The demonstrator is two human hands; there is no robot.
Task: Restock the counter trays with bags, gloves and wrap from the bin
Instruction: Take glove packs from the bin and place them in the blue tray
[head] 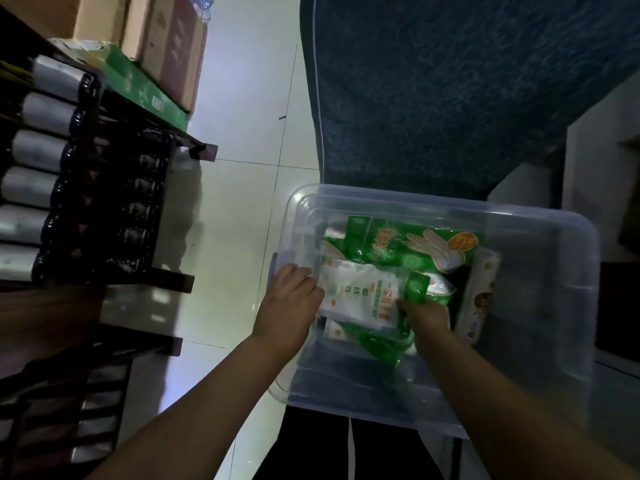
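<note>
Pale floor tiles (242, 140) surround the clear bin (540, 306), inside which both hands, left (289, 303) and right (427, 315), pinch a white-and-green packet (360, 299) above other packets, so restocking looks barely begun, with trays nowhere visible.

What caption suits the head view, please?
Both hands grip a white packet inside the clear bin.
</note>
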